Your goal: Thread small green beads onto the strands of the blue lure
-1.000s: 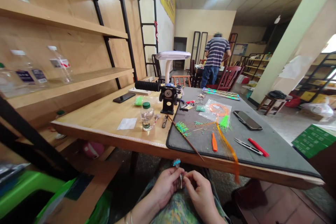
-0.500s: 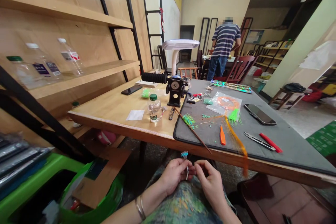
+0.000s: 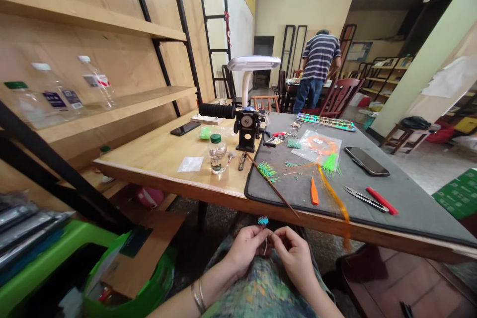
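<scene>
Our left hand pinches, in a narrow grip, a pale thread under a small teal tuft, held above our patterned lap just short of the wooden table's near edge. Our right hand closes narrowly on the same thread. Farther right, a gray mat bears a wooden stick set with green tufts and loose orange strands.

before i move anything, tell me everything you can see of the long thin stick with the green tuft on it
A thin, straight brown stick, wooden by its look, lies flat and slanted. Its upper end rests on the wooden tabletop, then it crosses onto the grey mat, its lower tip stopping near the mat's front edge. A bristly tuft of green threads sits on its upper part, fanning out to both sides.
</scene>
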The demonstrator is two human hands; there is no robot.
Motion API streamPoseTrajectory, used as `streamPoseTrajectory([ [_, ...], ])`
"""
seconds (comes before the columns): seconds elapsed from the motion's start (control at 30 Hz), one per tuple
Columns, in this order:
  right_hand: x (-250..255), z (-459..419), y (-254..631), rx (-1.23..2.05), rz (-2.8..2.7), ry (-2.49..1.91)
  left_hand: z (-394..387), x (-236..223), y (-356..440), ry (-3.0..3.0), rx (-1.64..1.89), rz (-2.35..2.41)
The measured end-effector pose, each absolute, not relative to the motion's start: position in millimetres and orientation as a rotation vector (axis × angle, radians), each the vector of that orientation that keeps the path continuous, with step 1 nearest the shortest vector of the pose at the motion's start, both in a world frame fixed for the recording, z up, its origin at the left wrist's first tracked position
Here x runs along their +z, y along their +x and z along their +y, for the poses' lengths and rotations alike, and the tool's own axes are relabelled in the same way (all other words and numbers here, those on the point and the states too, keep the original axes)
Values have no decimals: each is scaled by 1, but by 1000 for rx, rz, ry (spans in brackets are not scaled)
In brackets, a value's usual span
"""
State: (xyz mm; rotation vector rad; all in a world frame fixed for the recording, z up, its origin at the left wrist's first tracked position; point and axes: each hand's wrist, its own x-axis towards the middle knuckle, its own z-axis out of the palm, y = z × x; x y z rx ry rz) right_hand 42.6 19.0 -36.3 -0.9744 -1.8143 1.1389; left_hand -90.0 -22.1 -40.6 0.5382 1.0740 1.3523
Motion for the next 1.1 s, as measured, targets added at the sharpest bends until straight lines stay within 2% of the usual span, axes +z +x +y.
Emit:
streamPoseTrajectory([
  [0.13,-39,18,43,1049,-1935,-966,-22,-42,-92,515,1410,1014],
  [0.4,-45,20,37,1122,-1936,-989,-20,-47,-94,385,1451,963],
  [0.9,-48,24,42,1378,-1711,-982,-20,-49,-93,523,1473,1011],
  [1.1,-47,25,35,1629,-1666,-994,-20,-41,-92,559,1455,1045],
])
